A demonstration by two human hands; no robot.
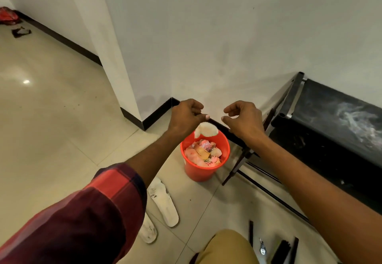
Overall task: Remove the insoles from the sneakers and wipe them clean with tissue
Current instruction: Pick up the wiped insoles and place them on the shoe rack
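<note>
Two white, scuffed insoles lie on the tiled floor by my left forearm, one (pixel 163 201) nearer the bucket and the other (pixel 147 230) partly under my plaid sleeve. My left hand (pixel 187 117) hovers over the orange bucket (pixel 198 170), its fingers loosely curled. A crumpled white tissue (pixel 205 129) hangs just beneath those fingertips, above the bucket's rim, with a thin gap to the fingers. My right hand (pixel 241 119) is beside it, fingers apart and holding nothing. No sneakers are in view.
The bucket holds several scraps of pinkish waste. A black shoe rack (pixel 330 129) stands against the wall on the right. Dark brushes (pixel 285 251) and a small metal item (pixel 262 248) lie near my knee (pixel 225 247). A red bag (pixel 8 15) sits far left.
</note>
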